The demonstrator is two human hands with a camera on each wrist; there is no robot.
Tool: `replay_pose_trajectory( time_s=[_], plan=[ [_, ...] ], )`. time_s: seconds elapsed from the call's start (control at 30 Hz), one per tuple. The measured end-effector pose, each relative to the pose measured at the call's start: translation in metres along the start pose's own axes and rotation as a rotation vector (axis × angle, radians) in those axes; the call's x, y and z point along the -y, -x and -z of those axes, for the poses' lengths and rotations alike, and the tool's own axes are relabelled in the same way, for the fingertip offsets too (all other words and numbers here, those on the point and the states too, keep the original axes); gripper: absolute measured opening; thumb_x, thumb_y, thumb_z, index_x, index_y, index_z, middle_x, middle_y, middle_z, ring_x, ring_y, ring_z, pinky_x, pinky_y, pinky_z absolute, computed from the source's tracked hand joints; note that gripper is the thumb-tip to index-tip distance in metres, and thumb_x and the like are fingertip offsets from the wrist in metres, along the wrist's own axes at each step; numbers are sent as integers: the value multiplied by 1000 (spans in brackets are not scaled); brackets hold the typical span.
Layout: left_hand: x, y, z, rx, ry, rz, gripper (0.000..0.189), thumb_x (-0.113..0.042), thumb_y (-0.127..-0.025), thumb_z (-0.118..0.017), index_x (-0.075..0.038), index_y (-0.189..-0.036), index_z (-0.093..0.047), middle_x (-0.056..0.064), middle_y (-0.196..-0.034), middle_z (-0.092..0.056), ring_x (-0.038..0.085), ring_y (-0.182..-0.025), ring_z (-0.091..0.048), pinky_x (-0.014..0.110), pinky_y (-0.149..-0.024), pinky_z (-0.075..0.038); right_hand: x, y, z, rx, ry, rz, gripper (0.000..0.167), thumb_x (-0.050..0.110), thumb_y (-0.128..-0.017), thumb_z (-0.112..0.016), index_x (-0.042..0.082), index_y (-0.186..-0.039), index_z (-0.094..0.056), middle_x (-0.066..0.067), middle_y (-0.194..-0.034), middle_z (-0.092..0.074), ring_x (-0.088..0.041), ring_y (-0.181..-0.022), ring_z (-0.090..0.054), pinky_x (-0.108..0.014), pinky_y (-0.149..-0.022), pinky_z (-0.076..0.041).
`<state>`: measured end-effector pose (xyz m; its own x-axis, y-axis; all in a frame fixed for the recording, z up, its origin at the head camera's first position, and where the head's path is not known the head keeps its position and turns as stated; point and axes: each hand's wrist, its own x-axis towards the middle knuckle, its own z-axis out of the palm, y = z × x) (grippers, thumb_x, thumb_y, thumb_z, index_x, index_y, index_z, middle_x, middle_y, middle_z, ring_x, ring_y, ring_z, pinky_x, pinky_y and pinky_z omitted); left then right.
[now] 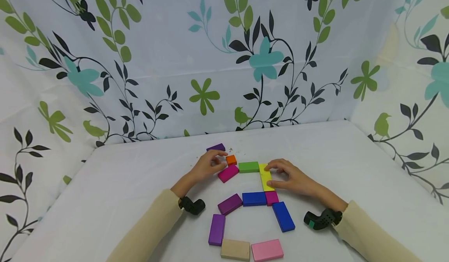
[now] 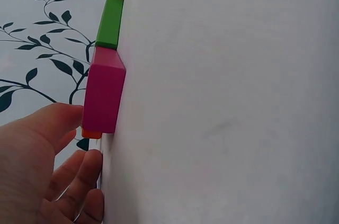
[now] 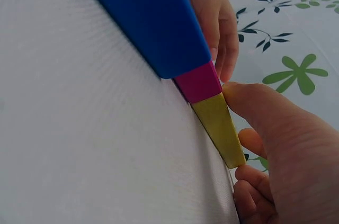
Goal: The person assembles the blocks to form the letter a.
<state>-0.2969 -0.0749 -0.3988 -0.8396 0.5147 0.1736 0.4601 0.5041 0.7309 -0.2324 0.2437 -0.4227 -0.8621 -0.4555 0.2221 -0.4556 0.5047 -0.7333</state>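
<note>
My right hand (image 1: 294, 179) pinches a long yellow block (image 1: 265, 178) between thumb and fingers; the right wrist view shows the thumb (image 3: 249, 97) near its magenta-side end. The yellow block lies between a green block (image 1: 248, 167) and a small magenta block (image 1: 271, 198). At the upper left, my left hand (image 1: 205, 165) is spread loosely, nothing between thumb and fingers. Its fingertips are right by a small orange block (image 1: 231, 160), which sits at the end of a larger magenta block (image 1: 228, 173). In the left wrist view the thumb (image 2: 61, 118) tip meets the magenta block's edge.
Nearer me, two blue blocks (image 1: 254, 199), two purple blocks (image 1: 217, 229), a beige block (image 1: 235, 250) and a pink block (image 1: 267, 250) form a loop with the small magenta one. Another purple block (image 1: 216, 147) lies beyond the left hand. A patterned curtain (image 1: 217, 59) surrounds the white table (image 1: 140, 184).
</note>
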Motion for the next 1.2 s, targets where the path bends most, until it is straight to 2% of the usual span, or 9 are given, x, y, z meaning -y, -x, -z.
replay_pose_trajectory(
  time_s=[0.27,0.43,0.53,0.77,1.0,1.2],
  plan=[
    [0,-7,-2,39,-75,-3,41,-10,-93,-66,1,-131,-56,17,-122,-58,24,-96,-56,31,-83,-48,0,1,-1,-7,6,-9,37,26,-88,-72,15,-122,-61,-13,-137,-49,-32,-117,-50,-53,-98,-41],
    [0,-10,-2,57,-94,20,40,-9,-93,-63,0,-132,-56,15,-120,-59,24,-99,-56,31,-86,-48,0,1,-1,-13,9,1,37,26,-88,-72,15,-121,-61,-13,-136,-49,-32,-117,-49,-52,-98,-41],
    [-1,-11,-2,57,-94,40,41,-9,-93,-63,-1,-132,-55,14,-121,-58,23,-99,-56,30,-86,-47,0,1,-1,-14,10,7,37,25,-88,-72,15,-121,-61,-13,-136,-49,-31,-118,-49,-51,-98,-42],
    [2,-10,-2,55,-117,24,40,-10,-93,-65,0,-131,-57,16,-119,-58,24,-97,-57,30,-83,-49,0,0,-2,-7,7,13,37,25,-88,-73,15,-121,-61,-11,-135,-50,-30,-118,-49,-44,-98,-43],
    [1,-9,-1,56,-109,38,39,-11,-93,-65,-1,-130,-57,15,-118,-57,25,-99,-57,33,-86,-50,2,1,-2,-9,6,2,37,26,-88,-72,15,-121,-61,-13,-136,-49,-30,-116,-49,-48,-97,-43],
    [-1,-9,-2,34,-64,72,38,-11,-94,-65,-1,-129,-57,14,-120,-57,26,-103,-58,37,-90,-51,3,1,-1,-9,13,2,37,26,-87,-72,15,-122,-61,-12,-135,-50,-30,-117,-50,-47,-97,-43]
  ],
)
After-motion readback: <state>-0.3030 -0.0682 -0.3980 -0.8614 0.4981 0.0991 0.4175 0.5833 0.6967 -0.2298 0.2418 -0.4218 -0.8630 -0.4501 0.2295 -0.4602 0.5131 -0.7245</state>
